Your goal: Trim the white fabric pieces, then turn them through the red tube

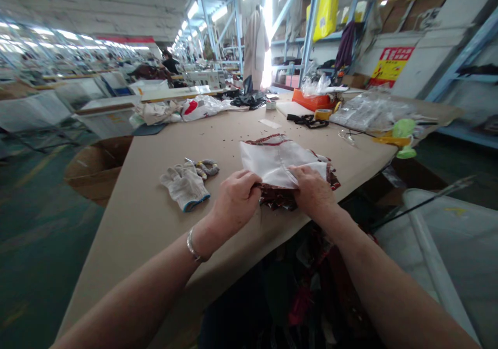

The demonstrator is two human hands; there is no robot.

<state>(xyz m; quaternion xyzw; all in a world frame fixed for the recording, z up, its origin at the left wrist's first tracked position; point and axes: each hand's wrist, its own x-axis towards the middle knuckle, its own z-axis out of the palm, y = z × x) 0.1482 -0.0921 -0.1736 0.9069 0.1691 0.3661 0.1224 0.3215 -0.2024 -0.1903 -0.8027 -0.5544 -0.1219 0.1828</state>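
Note:
A white cloth piece (268,158) with dark red patterned edging lies over more red-brown patterned fabric (278,197) near the table's front edge. My left hand (239,196) is closed on the near left corner of the white cloth, fingers pinched at its edging. At the cloth's near right part, my right hand (313,191) has its fingers bent and pressed together on the fabric. A white work glove with a blue cuff (185,187) rests left of my left hand, touching small thread snips with a wrapped grey handle (208,168).
Brown paper covers the table (155,235). At its back stand an orange container (313,100), yellow tape (322,114), black straps and plastic bags (365,111). A cardboard box (97,170) is left, a white bin (447,245) right. A distant person (170,63) is behind.

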